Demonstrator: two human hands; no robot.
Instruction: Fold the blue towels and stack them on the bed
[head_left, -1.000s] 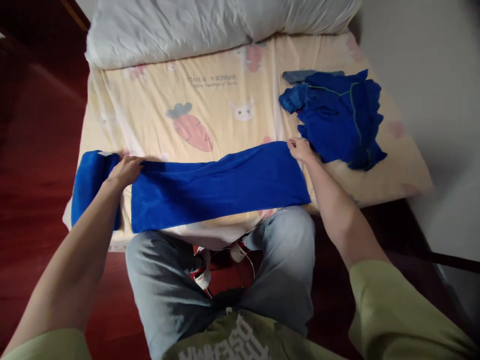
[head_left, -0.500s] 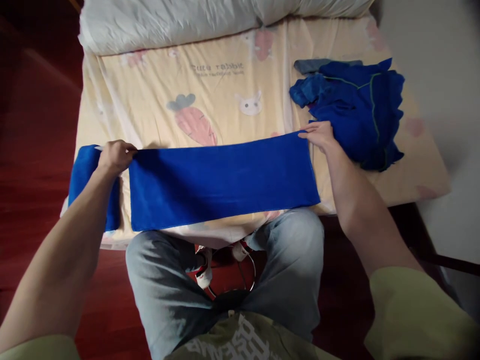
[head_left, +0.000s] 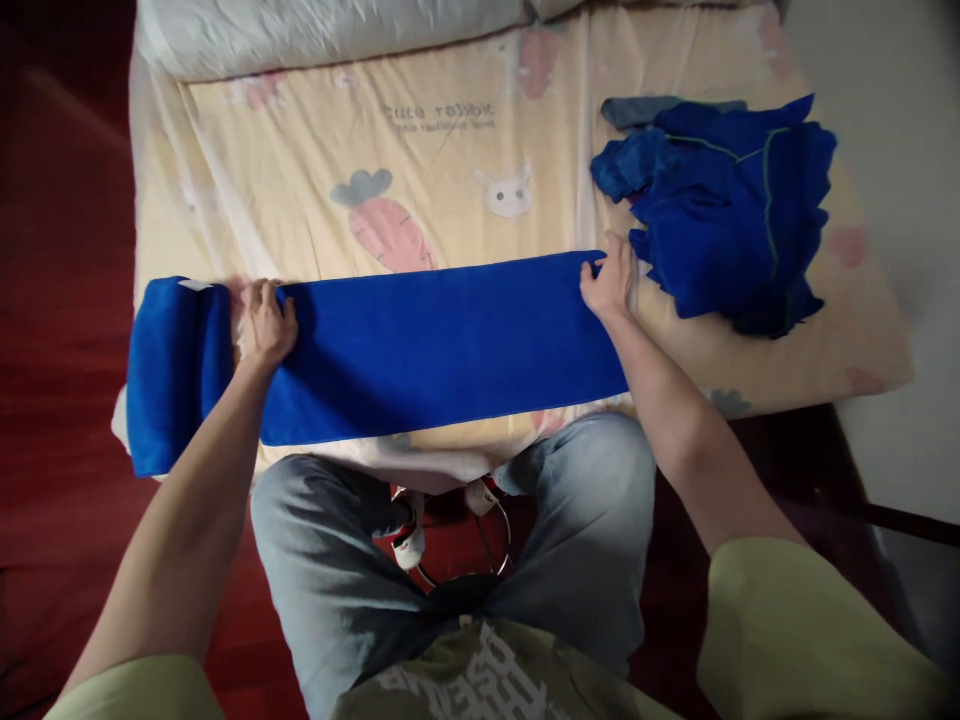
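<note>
A blue cloth (head_left: 442, 340), which looks like a towel folded into a long strip, lies flat on the bed in front of my knees. My left hand (head_left: 268, 325) rests on its upper left corner, fingers loosely bent and apart. At the opposite end, my right hand (head_left: 611, 280) touches the upper right corner with its fingers spread. Beside my left forearm sits a folded blue cloth bundle (head_left: 161, 370) with a small white tag. A crumpled heap of blue cloth (head_left: 727, 220) with green edging lies beyond my right hand.
The bed (head_left: 262, 180) has a yellow sheet printed with carrots and rabbits. A pale rolled quilt (head_left: 322, 35) lies along its far side. A grey-blue cloth (head_left: 630, 110) pokes out behind the heap. My knees (head_left: 592, 480) are close to the bed's near edge.
My left hand has shifted right and down onto the flat cloth's corner. My right hand has moved slightly left and its fingers have spread. The view has shifted a little.
</note>
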